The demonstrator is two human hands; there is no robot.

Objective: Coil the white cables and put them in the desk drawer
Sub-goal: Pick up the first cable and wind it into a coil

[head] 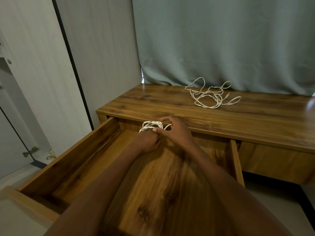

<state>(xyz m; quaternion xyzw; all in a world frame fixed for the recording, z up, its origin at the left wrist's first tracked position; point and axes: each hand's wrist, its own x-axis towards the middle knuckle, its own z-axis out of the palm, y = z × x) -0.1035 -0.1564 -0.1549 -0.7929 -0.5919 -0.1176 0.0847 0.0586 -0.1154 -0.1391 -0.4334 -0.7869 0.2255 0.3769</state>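
Note:
A coiled white cable (150,125) is held over the back of the open wooden drawer (81,155). My left hand (148,141) grips the coil from below. My right hand (175,131) pinches it from the right with thumb and fingers. Part of the coil is hidden behind my hands. A second white cable (211,96) lies loose and tangled on the desk top (153,103), farther back and to the right, apart from both hands.
The drawer is pulled far out toward me and its wooden floor is bare. A grey-green curtain (221,40) hangs behind the desk. A pale wardrobe (42,74) stands at the left. A second drawer front (272,160) is shut at the right.

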